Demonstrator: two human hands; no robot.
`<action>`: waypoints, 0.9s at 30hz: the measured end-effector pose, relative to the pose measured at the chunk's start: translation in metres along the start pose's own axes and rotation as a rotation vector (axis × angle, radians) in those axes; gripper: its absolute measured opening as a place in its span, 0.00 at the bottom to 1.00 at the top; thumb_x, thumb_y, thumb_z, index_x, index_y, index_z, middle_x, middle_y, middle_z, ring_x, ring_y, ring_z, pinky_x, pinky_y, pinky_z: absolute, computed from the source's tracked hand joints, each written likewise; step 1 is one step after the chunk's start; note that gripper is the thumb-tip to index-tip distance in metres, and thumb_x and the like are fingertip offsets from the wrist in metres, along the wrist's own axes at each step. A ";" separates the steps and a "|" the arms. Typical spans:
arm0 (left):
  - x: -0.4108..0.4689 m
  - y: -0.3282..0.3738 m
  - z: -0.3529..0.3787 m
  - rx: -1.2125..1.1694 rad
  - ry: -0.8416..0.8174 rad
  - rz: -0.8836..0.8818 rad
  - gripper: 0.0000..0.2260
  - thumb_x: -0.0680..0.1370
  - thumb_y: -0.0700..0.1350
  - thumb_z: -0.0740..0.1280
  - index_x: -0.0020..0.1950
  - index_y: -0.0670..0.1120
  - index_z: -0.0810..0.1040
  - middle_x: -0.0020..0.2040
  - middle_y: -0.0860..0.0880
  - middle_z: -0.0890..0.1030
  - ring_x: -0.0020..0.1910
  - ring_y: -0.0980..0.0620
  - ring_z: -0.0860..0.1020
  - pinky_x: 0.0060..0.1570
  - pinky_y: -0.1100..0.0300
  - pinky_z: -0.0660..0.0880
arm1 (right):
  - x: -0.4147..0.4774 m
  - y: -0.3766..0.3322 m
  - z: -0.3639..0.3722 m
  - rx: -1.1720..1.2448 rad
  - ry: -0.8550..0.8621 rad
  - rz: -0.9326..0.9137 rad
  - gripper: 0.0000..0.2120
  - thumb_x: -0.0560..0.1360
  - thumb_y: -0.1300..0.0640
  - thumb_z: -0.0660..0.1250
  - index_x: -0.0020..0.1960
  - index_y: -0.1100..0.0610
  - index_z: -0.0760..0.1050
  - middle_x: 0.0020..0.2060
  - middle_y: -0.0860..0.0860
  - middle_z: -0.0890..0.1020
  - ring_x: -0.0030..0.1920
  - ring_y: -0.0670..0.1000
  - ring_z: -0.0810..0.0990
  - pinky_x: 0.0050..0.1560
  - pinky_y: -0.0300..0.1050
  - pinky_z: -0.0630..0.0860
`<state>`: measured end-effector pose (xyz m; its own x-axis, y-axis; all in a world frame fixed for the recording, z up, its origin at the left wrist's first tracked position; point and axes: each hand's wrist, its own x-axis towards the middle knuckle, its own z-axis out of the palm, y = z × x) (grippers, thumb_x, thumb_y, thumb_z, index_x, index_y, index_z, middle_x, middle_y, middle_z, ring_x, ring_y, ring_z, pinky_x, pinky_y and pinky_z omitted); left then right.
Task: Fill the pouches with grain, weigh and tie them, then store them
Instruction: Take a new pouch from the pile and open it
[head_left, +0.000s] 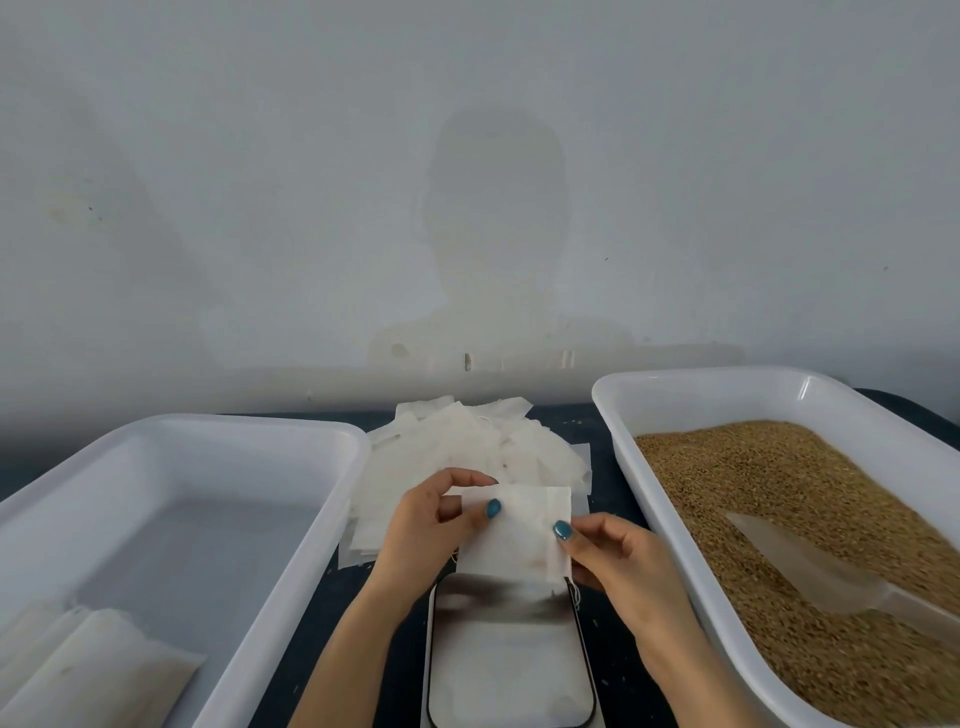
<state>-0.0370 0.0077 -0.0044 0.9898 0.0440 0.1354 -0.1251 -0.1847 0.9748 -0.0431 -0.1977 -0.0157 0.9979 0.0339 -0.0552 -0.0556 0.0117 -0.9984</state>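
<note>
Head view: left hand (421, 525) and right hand (618, 561) hold one flat, empty pouch (511, 535) over scale (506, 654); each grip a thumb-and-finger pinch on its edge. Scoop (810, 566) lies in grain (779, 488), right tray (701, 376). Few filled-looking pouches (88, 665) in left tray (332, 525). Spare pile (467, 447) on desk (296, 649). Likely early: filling, weighing, tying, storing all left for this pouch.

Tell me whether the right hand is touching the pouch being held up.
Touching. The head view shows the right hand pinching the pouch at its right edge, with the thumb pressed on the paper.
</note>
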 end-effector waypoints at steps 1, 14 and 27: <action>0.000 0.000 0.000 -0.001 0.001 -0.009 0.08 0.76 0.45 0.73 0.47 0.60 0.81 0.33 0.45 0.81 0.28 0.55 0.73 0.28 0.68 0.68 | 0.000 0.000 0.000 0.003 -0.005 0.012 0.03 0.74 0.58 0.73 0.46 0.57 0.84 0.39 0.52 0.87 0.39 0.46 0.84 0.42 0.38 0.81; -0.001 -0.003 0.003 0.043 -0.008 -0.049 0.04 0.74 0.51 0.74 0.47 0.59 0.82 0.40 0.44 0.85 0.39 0.52 0.80 0.41 0.55 0.77 | -0.002 -0.001 0.003 0.036 -0.031 -0.008 0.10 0.68 0.54 0.77 0.39 0.61 0.82 0.31 0.56 0.82 0.32 0.46 0.77 0.36 0.37 0.75; -0.008 0.004 0.023 0.657 -0.161 0.488 0.46 0.61 0.64 0.77 0.75 0.66 0.59 0.77 0.60 0.55 0.77 0.58 0.55 0.70 0.69 0.58 | -0.003 0.002 0.006 0.035 0.053 -0.076 0.15 0.69 0.50 0.77 0.35 0.60 0.76 0.24 0.46 0.74 0.27 0.42 0.70 0.29 0.30 0.66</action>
<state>-0.0438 -0.0160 -0.0057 0.8387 -0.3211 0.4398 -0.5265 -0.6843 0.5045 -0.0461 -0.1920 -0.0173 0.9996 -0.0213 0.0190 0.0200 0.0475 -0.9987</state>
